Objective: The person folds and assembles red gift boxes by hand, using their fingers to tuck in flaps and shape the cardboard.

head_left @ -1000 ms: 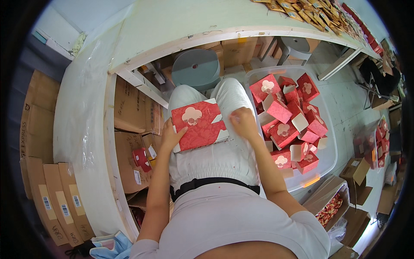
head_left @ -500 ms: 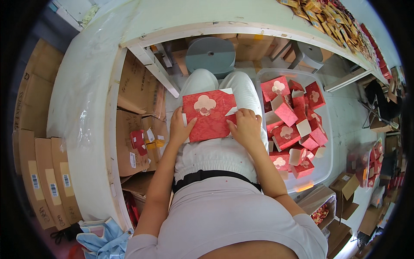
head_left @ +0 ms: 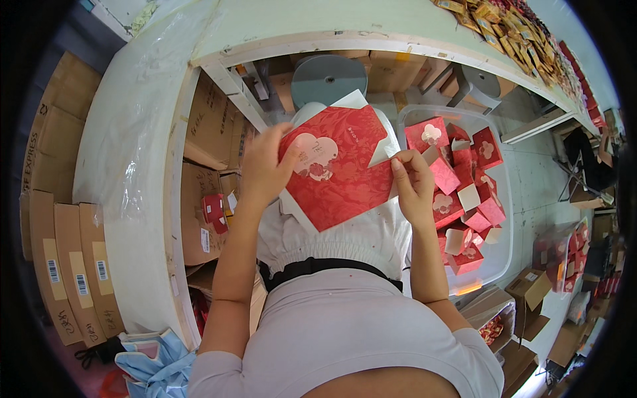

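Observation:
A flattened red paper box (head_left: 352, 166), with white flaps and a pale pink flower shape, is held tilted above my lap. My right hand (head_left: 416, 189) pinches its right edge near a white flap, thumb on top. At its left edge is my left hand (head_left: 265, 166), with the thumb over the printed face; its other fingers are blurred and seem to lie along or behind the edge. To the right, a clear plastic tub (head_left: 507, 219) holds several folded red boxes (head_left: 446, 203) of the same pattern, some with pale flaps standing open.
A white workbench (head_left: 292, 30) runs ahead and along the left, with a pile of gold packets (head_left: 507, 36) at its far right. Under it stand a grey-green stool (head_left: 328, 79) and cardboard cartons (head_left: 206, 132). Another tub of red boxes (head_left: 564, 259) sits farther right.
The flattened box has risen from my lap toward me and turned so its corners point up and down. My left hand moved up along its left edge; my right hand now pinches the right edge.

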The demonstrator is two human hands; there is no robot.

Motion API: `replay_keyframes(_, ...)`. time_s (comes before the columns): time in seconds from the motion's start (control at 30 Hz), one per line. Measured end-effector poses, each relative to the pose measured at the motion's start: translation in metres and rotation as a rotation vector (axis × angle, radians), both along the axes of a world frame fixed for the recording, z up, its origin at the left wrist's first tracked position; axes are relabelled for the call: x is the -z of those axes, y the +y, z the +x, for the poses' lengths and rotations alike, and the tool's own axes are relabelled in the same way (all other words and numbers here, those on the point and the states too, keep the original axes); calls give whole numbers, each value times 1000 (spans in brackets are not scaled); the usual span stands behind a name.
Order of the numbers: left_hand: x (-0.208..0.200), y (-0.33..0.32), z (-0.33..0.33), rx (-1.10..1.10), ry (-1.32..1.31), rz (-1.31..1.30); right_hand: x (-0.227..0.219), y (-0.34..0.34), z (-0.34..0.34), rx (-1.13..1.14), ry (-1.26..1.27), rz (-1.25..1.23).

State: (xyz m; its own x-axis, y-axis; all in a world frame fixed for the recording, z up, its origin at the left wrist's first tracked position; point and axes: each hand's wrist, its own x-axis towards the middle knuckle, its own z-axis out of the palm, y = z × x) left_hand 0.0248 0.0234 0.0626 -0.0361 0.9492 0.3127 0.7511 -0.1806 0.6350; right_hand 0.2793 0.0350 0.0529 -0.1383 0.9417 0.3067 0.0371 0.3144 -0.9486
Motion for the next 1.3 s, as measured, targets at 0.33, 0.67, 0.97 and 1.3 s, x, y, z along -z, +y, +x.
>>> replay_keyframes(0.33,-6,-40,29,197,-282,-254,-2,6,17,-13,94,86)
replay_keyframes(0.67,-16,-36,19,216,-405,-224,0,10,24,-116,145,106)
replay_keyframes(0.97,-12,-46,19,109,-365,-153,-23,7,38,-471,112,44)
replay_keyframes(1.3,2,-46,22,91,-315,-186,-15,8,32,-403,142,72)
